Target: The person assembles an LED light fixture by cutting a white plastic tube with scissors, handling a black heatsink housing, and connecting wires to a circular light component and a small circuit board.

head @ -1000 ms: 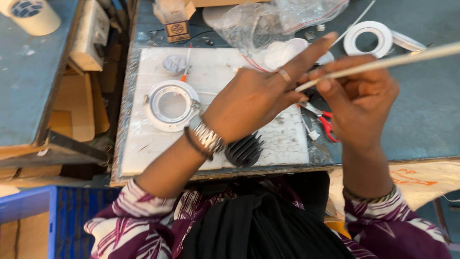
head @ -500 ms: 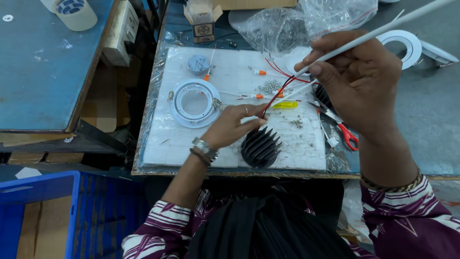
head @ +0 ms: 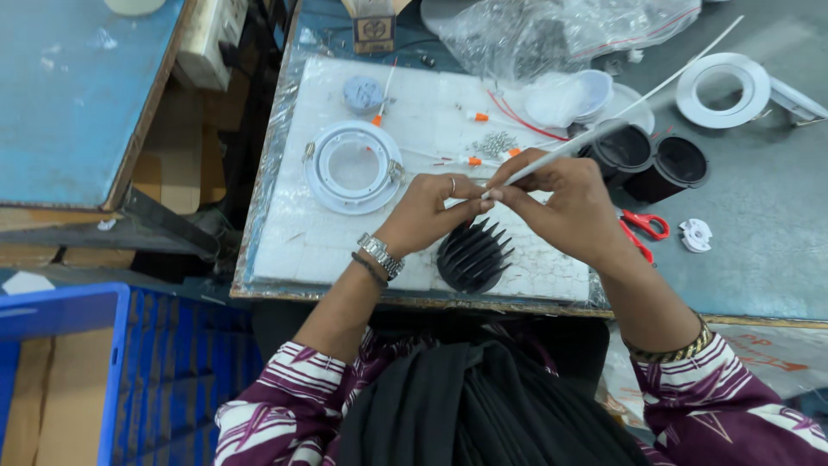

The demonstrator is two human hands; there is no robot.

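My right hand [head: 571, 205] pinches the lower end of a long thin white tube [head: 617, 115] that runs up and to the right. My left hand [head: 435, 210], with a ring and a metal wristwatch, meets it fingertip to fingertip at the tube's end; what it pinches there is too small to tell. Both hands hover over a black finned heat sink [head: 473, 255] on the white foam mat [head: 293, 242]. A white round lamp ring [head: 352, 166] lies to the left of my left hand.
Red-handled scissors [head: 642, 229], two black cups [head: 653, 160], a white ring [head: 723, 89] and a small white part [head: 694, 234] lie right of the mat. Red wires [head: 517, 121], screws [head: 494, 142] and a clear plastic bag [head: 561, 34] sit behind. A blue crate [head: 121, 371] stands lower left.
My right hand has come down from the upper right with the tube to meet my left hand above the heat sink. The left hand has lifted off the mat.
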